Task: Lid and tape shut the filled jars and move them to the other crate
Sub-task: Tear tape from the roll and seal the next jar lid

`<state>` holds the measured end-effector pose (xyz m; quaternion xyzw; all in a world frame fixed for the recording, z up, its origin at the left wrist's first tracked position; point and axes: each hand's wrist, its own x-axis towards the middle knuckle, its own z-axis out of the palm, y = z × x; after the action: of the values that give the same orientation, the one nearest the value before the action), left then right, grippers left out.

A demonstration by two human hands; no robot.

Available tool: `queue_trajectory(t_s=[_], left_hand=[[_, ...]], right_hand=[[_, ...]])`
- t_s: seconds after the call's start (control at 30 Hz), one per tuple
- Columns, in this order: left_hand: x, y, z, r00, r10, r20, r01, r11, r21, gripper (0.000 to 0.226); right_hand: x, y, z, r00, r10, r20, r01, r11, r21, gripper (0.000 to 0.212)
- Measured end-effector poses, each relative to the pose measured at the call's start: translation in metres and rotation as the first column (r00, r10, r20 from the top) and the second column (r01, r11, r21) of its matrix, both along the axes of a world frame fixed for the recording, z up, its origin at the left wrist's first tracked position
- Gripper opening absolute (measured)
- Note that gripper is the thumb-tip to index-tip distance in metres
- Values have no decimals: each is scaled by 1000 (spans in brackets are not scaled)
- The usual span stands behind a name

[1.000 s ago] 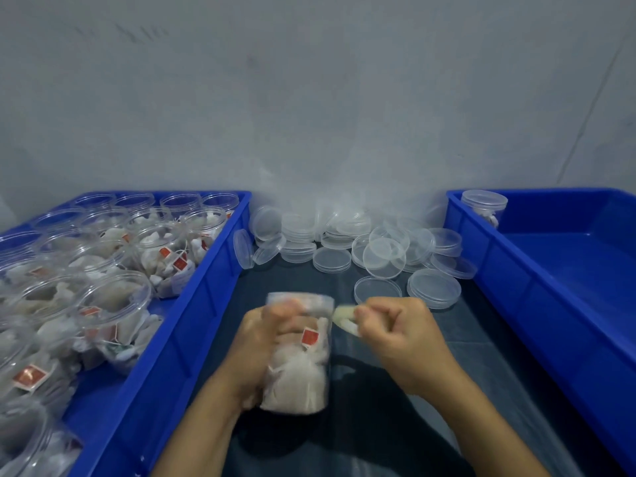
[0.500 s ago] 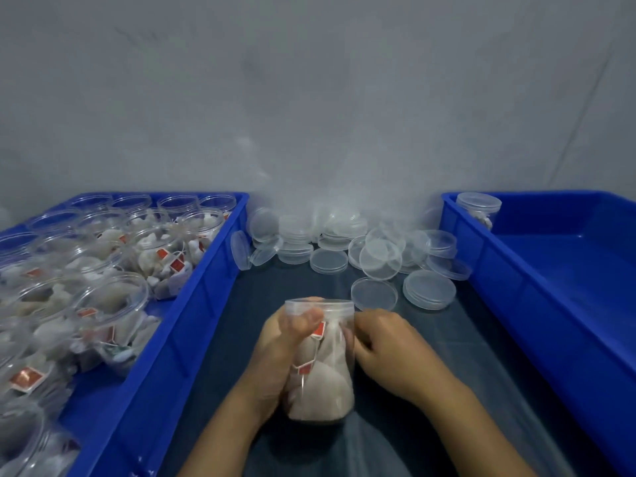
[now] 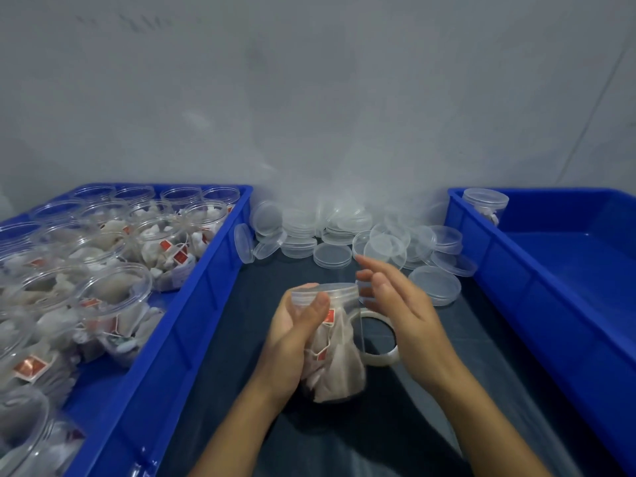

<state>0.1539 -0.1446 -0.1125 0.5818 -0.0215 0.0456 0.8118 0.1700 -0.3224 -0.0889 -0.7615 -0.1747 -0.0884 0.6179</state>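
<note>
From the head camera, the left hand is gripping a clear lidded jar of tea bags, its thumb lying across the front just under the lid and its fingers wrapping round the far side. The jar is standing upright on the dark table cover, midway between the two crates. The right hand is hovering just to the right of the jar's lid with its fingers straight and spread, holding nothing; whether the fingertips are touching the lid cannot be told. A roll of clear tape is lying on the cover behind the jar and under the right palm. The left blue crate is holding many open filled jars. The right blue crate is holding one lidded jar in its far corner. Loose clear lids are piling up against the wall between the crates.
</note>
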Motion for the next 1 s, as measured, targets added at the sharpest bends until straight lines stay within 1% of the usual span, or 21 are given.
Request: queue_trajectory(t_s=[0.03,0.07,0.13,0.2,0.27,0.4,0.6,0.9,1.0], left_hand=[[0,-1,0,1000,0,7,0,1000,-3,60],[-1,-1,0,1000,2,14,-2,1000,-4,59],[0,-1,0,999,5,33,-5,1000,5,56],[0,-1,0,999,-1,47,1,1000,10,53],[-1,-1,-1,999,-15,48,15,1000,11,52],[0,-1,-2,999,-20,35,20,1000,10,56],[-1,-1,-2,1000,-2,15,2,1000,-5,59],[1,1,-3,999,-19,34,18,999,27,56],[1,2,-4,999,-26,29,26,1000,11,55]], right_hand=[[-3,7,-2,997,69,-40,-68,997,29,54],[-6,13,-5,993,109,-56,-108,994,12,58],[-8,24,-10,995,98,-32,-99,994,-42,63],[-6,28,-12,999,51,13,-50,998,-40,61],[-4,26,-13,998,38,41,-38,999,-16,52],[-4,23,-13,998,54,22,-54,998,27,43],[1,22,-13,997,78,-7,-77,994,72,41],[-1,20,-17,998,62,11,-62,998,-3,47],[0,22,-17,999,45,16,-45,999,0,47]])
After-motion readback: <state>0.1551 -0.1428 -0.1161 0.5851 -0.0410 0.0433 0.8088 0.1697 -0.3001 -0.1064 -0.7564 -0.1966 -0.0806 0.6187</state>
